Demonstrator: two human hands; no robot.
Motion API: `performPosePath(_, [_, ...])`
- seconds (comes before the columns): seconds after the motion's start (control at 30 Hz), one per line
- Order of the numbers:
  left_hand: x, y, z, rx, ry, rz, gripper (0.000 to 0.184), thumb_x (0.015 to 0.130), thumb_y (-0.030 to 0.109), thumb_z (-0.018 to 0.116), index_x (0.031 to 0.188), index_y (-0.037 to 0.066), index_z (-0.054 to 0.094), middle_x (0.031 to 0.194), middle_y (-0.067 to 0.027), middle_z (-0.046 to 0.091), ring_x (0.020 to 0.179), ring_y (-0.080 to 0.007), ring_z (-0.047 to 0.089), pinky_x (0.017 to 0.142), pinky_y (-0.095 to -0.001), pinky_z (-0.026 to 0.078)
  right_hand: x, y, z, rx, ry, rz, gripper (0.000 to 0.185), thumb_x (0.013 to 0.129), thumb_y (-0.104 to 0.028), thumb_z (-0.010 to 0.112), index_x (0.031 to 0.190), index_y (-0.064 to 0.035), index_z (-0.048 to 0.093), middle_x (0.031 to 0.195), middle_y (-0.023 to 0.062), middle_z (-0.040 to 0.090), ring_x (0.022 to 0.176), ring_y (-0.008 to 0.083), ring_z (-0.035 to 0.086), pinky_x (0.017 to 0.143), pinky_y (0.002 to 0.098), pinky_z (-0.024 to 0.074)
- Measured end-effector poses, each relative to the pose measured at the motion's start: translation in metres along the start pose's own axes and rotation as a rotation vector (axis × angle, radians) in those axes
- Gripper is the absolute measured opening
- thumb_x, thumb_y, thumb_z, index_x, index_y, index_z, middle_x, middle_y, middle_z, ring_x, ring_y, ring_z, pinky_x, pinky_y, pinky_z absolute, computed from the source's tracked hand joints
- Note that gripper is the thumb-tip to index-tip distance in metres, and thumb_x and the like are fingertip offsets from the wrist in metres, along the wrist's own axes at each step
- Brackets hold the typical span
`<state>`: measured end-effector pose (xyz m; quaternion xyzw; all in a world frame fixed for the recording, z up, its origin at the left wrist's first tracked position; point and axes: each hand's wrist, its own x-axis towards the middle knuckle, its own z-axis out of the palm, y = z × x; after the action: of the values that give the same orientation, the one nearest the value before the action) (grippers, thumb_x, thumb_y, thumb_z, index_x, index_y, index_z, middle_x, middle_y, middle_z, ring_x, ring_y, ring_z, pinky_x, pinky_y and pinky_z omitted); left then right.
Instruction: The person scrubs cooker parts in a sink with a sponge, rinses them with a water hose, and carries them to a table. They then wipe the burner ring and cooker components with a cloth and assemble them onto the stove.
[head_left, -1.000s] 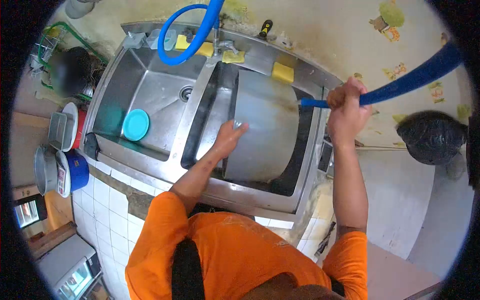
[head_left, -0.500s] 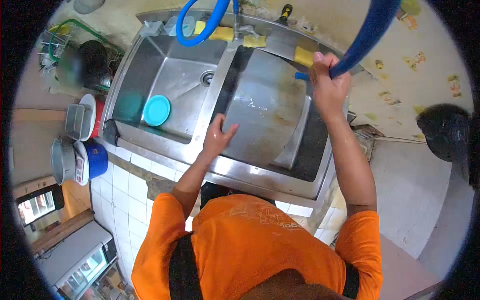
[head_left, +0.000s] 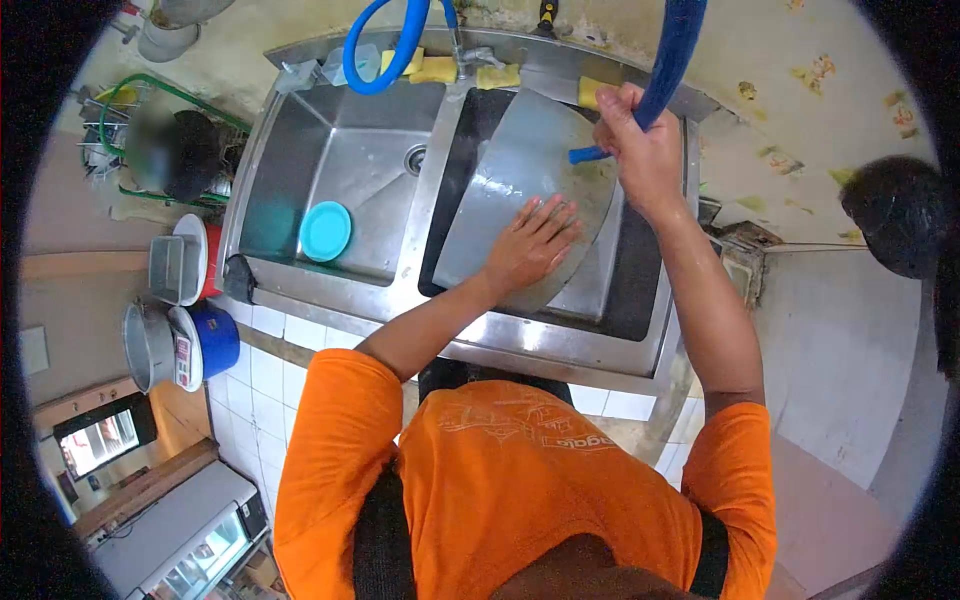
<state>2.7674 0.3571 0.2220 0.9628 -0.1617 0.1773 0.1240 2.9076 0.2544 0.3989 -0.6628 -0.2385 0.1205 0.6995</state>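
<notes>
My left hand [head_left: 533, 250] lies flat with fingers outstretched on a large, wet, greyish sheet [head_left: 510, 155] with brownish stains on its right part. This sheet rests tilted in the right sink basin [head_left: 628, 285]; its material is unclear. Above the sheet's right edge, my right hand [head_left: 645, 165] is wrapped round a blue hose [head_left: 675, 50]. The hose's open end [head_left: 580, 156] points left over the sheet. No water stream can be made out.
In the left basin [head_left: 375, 125] sits a turquoise bowl [head_left: 326, 231]. Several yellow sponges [head_left: 434, 69] line the back ledge beside the tap [head_left: 480, 55]. A blue tub [head_left: 215, 340] and a metal pot [head_left: 148, 345] stand left of the sink. A dark round object [head_left: 890, 215] hangs at right.
My left hand has moved from the sheet's left edge onto its middle and flattened. The sheet sits turned slightly. My right hand still grips the hose, its end a little farther left.
</notes>
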Motion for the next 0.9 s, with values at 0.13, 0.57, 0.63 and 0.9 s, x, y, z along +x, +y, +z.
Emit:
performPosePath(0.13, [-0.006, -0.011, -0.017, -0.011, 0.077, -0.204, 0.054, 0.086, 0.025, 0.064, 0.136, 0.013, 0.048, 0.146, -0.011, 0.041, 0.138, -0.0325, 0.033, 0.113, -0.0484, 0.026, -0.001, 0.006, 0.021, -0.08, -0.038, -0.003, 0.026, 0.088, -0.028, 0.069, 0.083, -0.0035, 0.065, 0.062, -0.0051, 0.051, 0.058, 0.0053, 0.045, 0.054, 0.0243, 0.0378])
performPosePath(0.57, [0.032, -0.092, -0.077, -1.255, 1.013, -0.853, 0.016, 0.1, 0.017, 0.05, 0.106, 0.002, 0.047, 0.099, -0.012, 0.062, 0.066, -0.0112, 0.059, 0.054, -0.0224, 0.05, 0.024, 0.083, 0.049, -0.739, 0.389, -0.419, 0.049, 0.071, -0.026, 0.074, 0.115, -0.0079, 0.061, 0.109, 0.0162, 0.063, 0.107, 0.0357, 0.056, 0.095, 0.0449, 0.041])
performPosePath(0.63, [0.01, -0.124, -0.085, -1.184, 1.089, -0.865, 0.017, 0.1, 0.017, 0.05, 0.108, 0.002, 0.047, 0.098, -0.0116, 0.062, 0.063, -0.0121, 0.059, 0.054, -0.0237, 0.05, 0.01, 0.156, -0.018, -0.813, 0.551, -0.012, 0.049, 0.085, -0.039, 0.066, 0.122, -0.0078, 0.057, 0.125, 0.0207, 0.054, 0.118, 0.0376, 0.05, 0.103, 0.0473, 0.0371])
performPosePath(0.9, [-0.108, -0.277, -0.059, -0.283, 1.034, -1.137, 0.036, 0.097, 0.015, 0.051, 0.127, -0.002, 0.041, 0.105, -0.0146, 0.062, 0.074, -0.0176, 0.062, 0.065, -0.029, 0.052, 0.002, 0.165, -0.028, -0.909, 0.132, 0.225, 0.057, 0.087, -0.047, 0.062, 0.131, -0.0126, 0.05, 0.142, 0.0237, 0.039, 0.13, 0.0419, 0.039, 0.107, 0.0471, 0.0337])
